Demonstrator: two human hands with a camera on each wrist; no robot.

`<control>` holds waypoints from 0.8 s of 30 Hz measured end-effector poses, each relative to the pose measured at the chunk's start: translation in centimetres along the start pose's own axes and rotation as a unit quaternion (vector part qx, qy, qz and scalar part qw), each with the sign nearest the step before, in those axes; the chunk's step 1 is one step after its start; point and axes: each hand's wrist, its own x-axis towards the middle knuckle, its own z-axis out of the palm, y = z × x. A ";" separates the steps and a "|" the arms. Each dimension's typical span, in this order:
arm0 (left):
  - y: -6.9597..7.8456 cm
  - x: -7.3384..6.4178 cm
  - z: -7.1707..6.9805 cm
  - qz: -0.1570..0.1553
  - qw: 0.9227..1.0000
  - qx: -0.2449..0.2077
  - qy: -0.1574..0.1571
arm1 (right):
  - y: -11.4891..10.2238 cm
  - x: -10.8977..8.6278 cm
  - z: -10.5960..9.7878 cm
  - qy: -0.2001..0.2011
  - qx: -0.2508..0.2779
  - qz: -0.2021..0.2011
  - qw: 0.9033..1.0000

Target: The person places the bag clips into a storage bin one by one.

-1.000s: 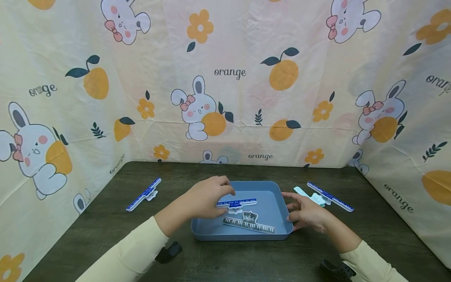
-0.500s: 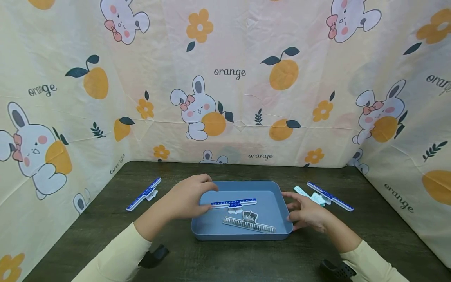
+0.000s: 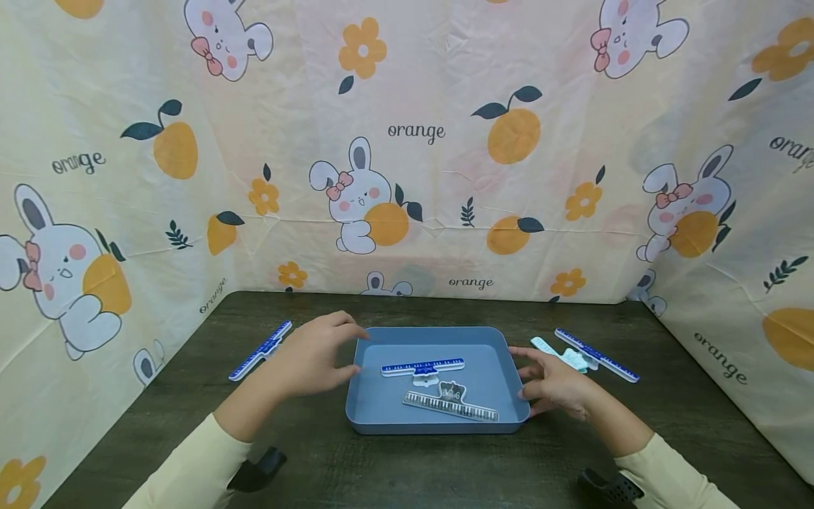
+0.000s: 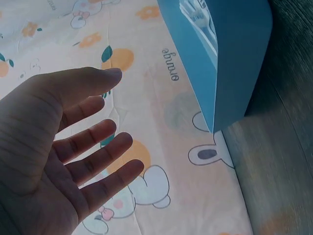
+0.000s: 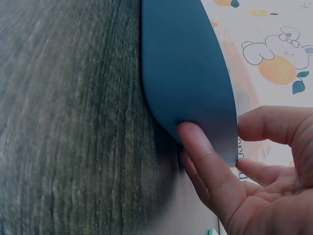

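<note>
A blue-grey tray stands on the dark table, holding a blue ruler-style clip and a piano-key patterned clip. My left hand hovers just beyond the tray's left side, fingers spread and nothing in them. In the left wrist view, the same hand has its palm showing, apart from the tray wall. My right hand touches the tray's right side from outside. In the right wrist view, the fingertips rest against the outer wall and at the rim.
Left of the tray lies another blue ruler-style clip, partly hidden by my left hand. To the right lie a mint clip and a blue ruler-style clip, close together. A printed cloth hangs around the table's back and sides.
My left hand has drawn left, off the blue clip in the tray and out past the tray's left edge. My right hand and the tray have stayed put.
</note>
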 end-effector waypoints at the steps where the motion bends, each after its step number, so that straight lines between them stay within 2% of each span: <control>1: -0.1 -0.1 0.0 -0.003 1.000 -0.001 0.002 | 0.0 0.0 0.0 0.000 0.000 0.000 1.000; 6: -1.0 -0.7 -0.3 -0.017 1.000 -0.002 0.012 | 0.1 0.0 -0.1 -0.001 0.000 -0.001 1.000; 11: -2.0 -1.4 -0.7 -0.045 0.999 0.003 0.021 | 0.1 0.1 -0.1 -0.004 0.003 -0.001 1.000; 15: -2.7 -1.8 -0.9 -0.069 0.997 0.001 0.024 | 0.2 0.2 -0.2 -0.004 0.003 -0.001 1.000; 24: -3.9 -2.5 -1.3 -0.103 0.994 0.006 0.027 | 0.2 0.2 -0.2 -0.004 0.003 0.000 1.000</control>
